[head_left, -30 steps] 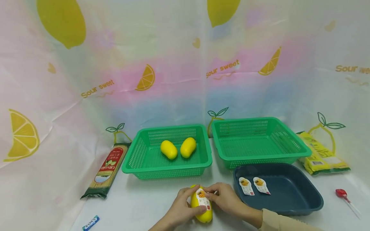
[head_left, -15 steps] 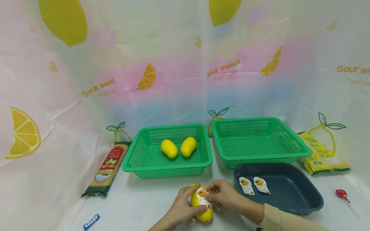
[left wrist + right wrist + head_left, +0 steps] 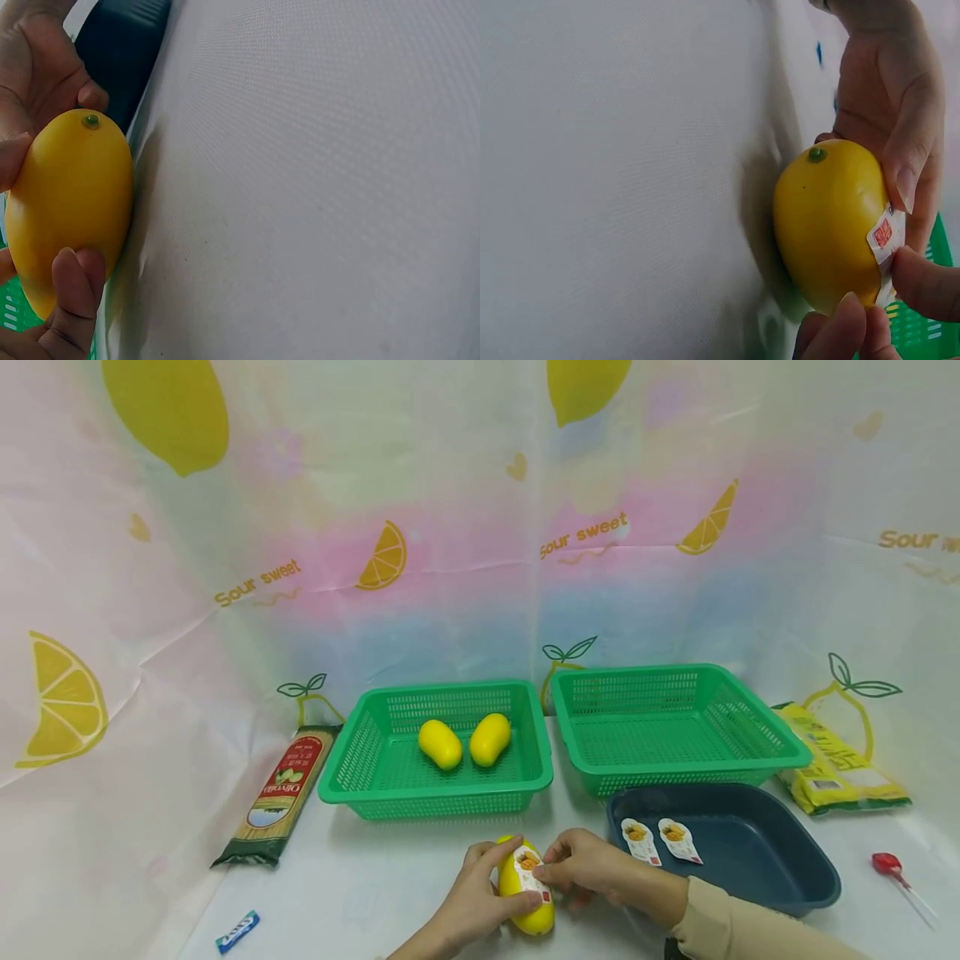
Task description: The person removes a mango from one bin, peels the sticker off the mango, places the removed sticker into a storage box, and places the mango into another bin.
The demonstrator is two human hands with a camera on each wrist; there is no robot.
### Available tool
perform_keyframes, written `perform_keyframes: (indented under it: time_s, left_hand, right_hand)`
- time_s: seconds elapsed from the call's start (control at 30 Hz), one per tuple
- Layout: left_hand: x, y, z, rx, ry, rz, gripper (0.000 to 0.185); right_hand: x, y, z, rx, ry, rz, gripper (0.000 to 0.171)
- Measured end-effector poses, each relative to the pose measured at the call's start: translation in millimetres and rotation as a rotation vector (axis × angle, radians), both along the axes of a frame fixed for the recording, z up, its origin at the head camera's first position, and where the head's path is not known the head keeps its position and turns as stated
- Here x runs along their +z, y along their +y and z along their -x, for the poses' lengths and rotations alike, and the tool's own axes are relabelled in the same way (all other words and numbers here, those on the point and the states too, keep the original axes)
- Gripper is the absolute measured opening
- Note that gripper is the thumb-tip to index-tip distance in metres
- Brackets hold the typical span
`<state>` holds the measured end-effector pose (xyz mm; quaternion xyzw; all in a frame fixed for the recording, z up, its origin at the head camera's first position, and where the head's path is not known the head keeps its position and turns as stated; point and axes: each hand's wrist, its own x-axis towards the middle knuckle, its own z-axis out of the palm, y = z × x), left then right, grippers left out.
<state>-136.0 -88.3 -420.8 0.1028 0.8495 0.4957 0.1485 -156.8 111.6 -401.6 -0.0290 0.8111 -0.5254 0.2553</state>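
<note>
A yellow mango (image 3: 534, 922) lies on the white cloth near the front. My left hand (image 3: 476, 900) grips it from the left, thumb near its close end and a finger across its far end. A white sticker (image 3: 531, 881) with a fruit picture and a red square lies along its upper side. From the right, my right hand (image 3: 592, 867) holds the mango, thumb on the sticker's edge and other fingertips against the fruit's side, as the right wrist view shows. The mango's green stem spot (image 3: 817, 154) faces the wrist cameras.
A green basket (image 3: 435, 797) with two mangoes (image 3: 440, 744) stands behind; another green basket (image 3: 675, 768) is right of it. A dark blue tray (image 3: 757, 868) bears two stickers (image 3: 677, 841). Around lie a noodle pack (image 3: 281, 797), yellow bag (image 3: 843, 768), lollipop (image 3: 887, 864) and small blue packet (image 3: 237, 932).
My right thumb and fingers have shifted slightly down the sticker's right edge. The left hand keeps its grip, and the mango stays nearly in place.
</note>
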Motion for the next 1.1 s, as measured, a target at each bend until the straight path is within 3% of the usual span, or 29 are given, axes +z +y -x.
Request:
perform_keyframes:
  time_s: [0.37, 0.7, 0.9, 1.1]
  left_hand:
    - [-0.5, -1, -1.1, -0.004, 0.007, -0.011, 0.074]
    - [-1.0, -1, -1.8, -0.010, 0.007, -0.006, 0.074]
    - [-1.9, -1, -1.4, -0.012, 0.009, -0.009, 0.075]
    - [-2.3, -2, -1.5, -0.014, 0.017, -0.011, 0.076]
  right_hand:
    - [-0.1, -3, -1.8, -0.018, 0.012, -0.056, 0.020]
    - [-1.2, -9, -1.4, -0.112, -0.104, 0.050, 0.017]
    - [-5.5, -11, -0.5, -0.137, -0.082, 0.072, 0.018]
    - [-4.2, -10, -3.2, -0.109, -0.040, 0.146, 0.018]
